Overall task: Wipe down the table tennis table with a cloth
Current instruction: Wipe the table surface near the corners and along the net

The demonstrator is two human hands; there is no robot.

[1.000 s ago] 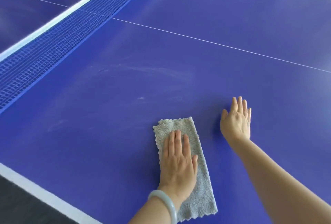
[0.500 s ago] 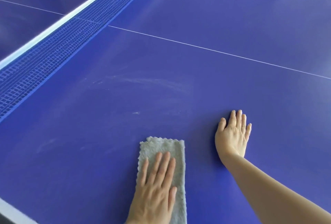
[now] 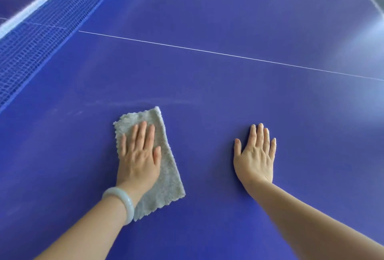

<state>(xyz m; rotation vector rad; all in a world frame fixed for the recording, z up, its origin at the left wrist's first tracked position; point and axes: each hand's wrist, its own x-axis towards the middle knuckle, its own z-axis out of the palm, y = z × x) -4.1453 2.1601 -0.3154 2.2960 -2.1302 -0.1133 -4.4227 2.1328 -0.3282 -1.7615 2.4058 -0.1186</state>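
Pressing flat on one grey fleecy cloth [image 3: 168,178], the left hand [image 3: 138,156], one pale bangle [image 3: 124,201] at its wrist, has its grip released, fingers straight. The cloth is judged soft, light and limp. It is liable to bunch, so best driven by a spread palm at its middle. One right hand [image 3: 254,156], grip likewise released, rests flat on the blue table [image 3: 207,85], near the cloth but apart. Beyond: faint dust streaks [image 3: 145,103], one white centre line [image 3: 207,51], one net [image 3: 41,37].

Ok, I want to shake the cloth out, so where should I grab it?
Pinch the cloth at its near right corner, coming from the right. It lies flat on the table with the left hand pressed over its middle, so that corner is bare and free. The right hand, flat on the table beside it, is likely closest.
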